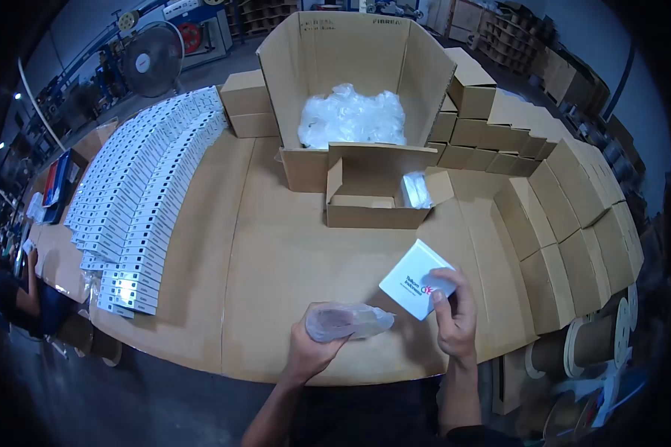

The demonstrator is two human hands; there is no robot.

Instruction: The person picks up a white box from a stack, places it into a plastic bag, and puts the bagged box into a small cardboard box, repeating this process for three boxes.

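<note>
so, the white box (414, 281) is pinched by its right corner in the right hand (457, 324), above the near right of the tabletop (276, 276); a translucent bag (347, 322) is gripped in the left hand (309, 354), hands apart. with one corner pinched, the box could be dropped; by a sharp edge, the thin bag might be torn.

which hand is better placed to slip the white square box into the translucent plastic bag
Right, most likely: the right hand grips the white, square, printed box near one corner, leaving the side facing the translucent plastic bag free; the left hand holds that bag.
</note>
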